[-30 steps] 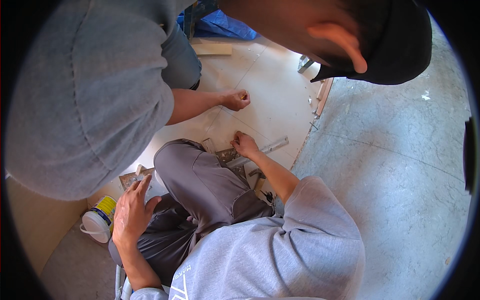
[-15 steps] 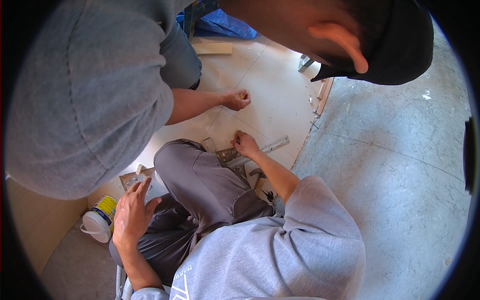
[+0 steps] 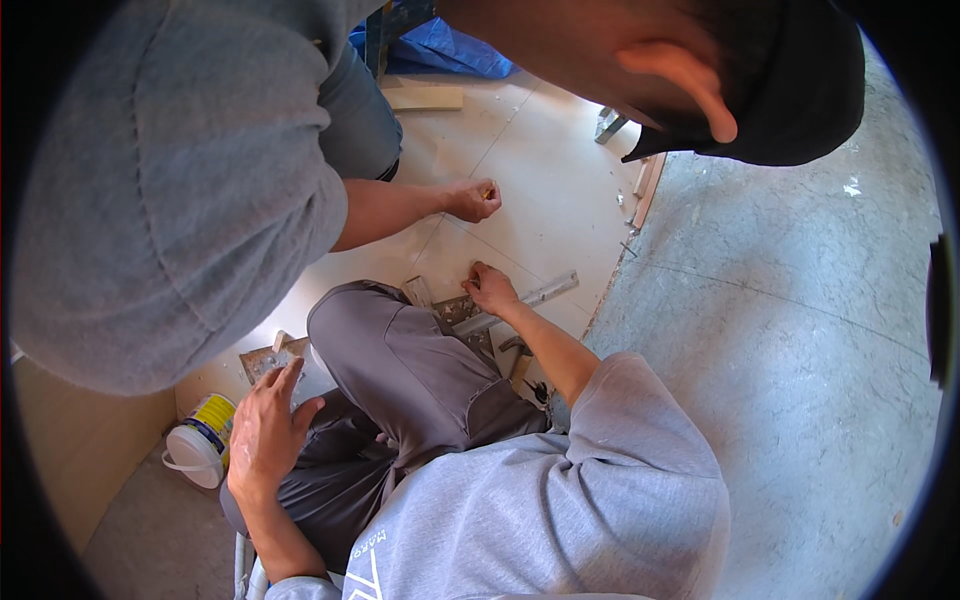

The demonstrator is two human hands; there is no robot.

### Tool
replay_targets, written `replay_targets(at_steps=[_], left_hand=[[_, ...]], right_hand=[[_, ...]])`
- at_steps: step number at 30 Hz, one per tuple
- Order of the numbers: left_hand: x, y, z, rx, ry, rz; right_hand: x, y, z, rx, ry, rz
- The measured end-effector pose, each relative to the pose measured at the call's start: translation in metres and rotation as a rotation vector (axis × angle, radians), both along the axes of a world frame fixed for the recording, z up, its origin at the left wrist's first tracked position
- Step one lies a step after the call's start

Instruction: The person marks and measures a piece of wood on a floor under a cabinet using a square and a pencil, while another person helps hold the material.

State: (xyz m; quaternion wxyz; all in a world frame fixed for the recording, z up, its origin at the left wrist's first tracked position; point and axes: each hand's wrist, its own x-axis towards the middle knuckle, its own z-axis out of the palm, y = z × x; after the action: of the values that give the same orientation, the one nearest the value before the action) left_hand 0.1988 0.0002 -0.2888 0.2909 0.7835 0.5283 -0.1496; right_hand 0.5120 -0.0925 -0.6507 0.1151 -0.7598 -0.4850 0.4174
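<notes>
Head view: the right hand (image 3: 490, 287) curls; I cannot tell whether it pinches anything. A straight, flat silvery strip (image 3: 550, 289) reaches out at its three o'clock. The left hand (image 3: 265, 430) is loosely spread, a round white plastic bucket (image 3: 194, 455) at its nine. A co-worker's grey cloth sleeve (image 3: 200, 230) blocks ten o'clock.

the fisheye camera is sitting at the left on the person's head and is facing down, over the grey shirt (image 3: 560, 500), to the left hand (image 3: 265, 430), the right hand (image 3: 490, 288) and the pale floor (image 3: 560, 170). a co-worker's black cap (image 3: 800, 95) and blue-grey sleeve (image 3: 180, 210) are filling the upper right and left, close to the lens, while the floor is lying farther.
</notes>
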Motion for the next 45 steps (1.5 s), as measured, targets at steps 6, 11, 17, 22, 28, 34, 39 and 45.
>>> replay_targets(at_steps=[6,11,17,22,28,34,39,45], left_hand=[[0.001,-0.001,0.000,0.010,-0.007,-0.006],[-0.002,-0.001,0.001,0.011,-0.006,-0.008],[-0.003,-0.001,0.001,0.016,-0.025,-0.011],[-0.003,-0.003,0.000,0.012,-0.025,0.041],[-0.003,-0.003,0.001,0.011,-0.013,0.037],[-0.009,-0.004,0.000,0.017,-0.009,-0.005],[-0.010,-0.005,-0.001,0.026,-0.008,0.002],[-0.009,-0.005,0.002,0.045,-0.003,-0.005]], right_hand=[[0.000,-0.002,-0.002,0.012,-0.004,0.003],[-0.002,0.001,0.001,0.023,-0.016,0.010],[-0.001,-0.002,0.000,0.045,-0.008,-0.006],[-0.001,-0.001,0.000,0.033,-0.005,-0.007],[-0.001,-0.001,0.000,0.039,0.003,-0.010],[-0.002,0.000,0.003,0.038,-0.005,0.007],[-0.002,0.000,0.001,0.024,-0.019,0.012],[-0.002,0.001,-0.001,0.035,-0.025,0.024]])
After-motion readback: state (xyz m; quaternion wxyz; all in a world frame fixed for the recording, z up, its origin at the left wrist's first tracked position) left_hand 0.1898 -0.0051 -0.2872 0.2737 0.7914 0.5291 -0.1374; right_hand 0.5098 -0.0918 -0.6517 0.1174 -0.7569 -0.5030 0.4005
